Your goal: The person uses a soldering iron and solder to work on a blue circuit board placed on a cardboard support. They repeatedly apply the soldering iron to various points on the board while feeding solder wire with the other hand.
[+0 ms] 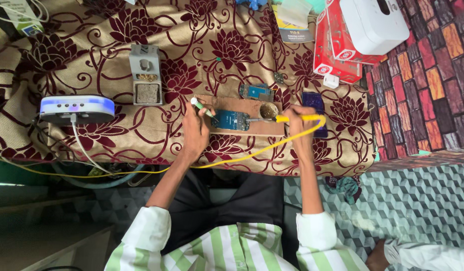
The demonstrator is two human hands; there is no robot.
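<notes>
Left hand closed on 1 green-tipped tool, tip at blue circuit board. Right hand clenched on yellow soldering iron, tip just beside the board's right edge. Board flat on wooden block, near small round tin; block atop floral-clothed counter.

We see the person's two slender bare forearms, each ending in a hand: the left hand and the right hand. We note a loose white cotton shirt with broad pale-green vertical stripes, its plain white cuffs rolled near the elbows, above dark trousers.
</notes>
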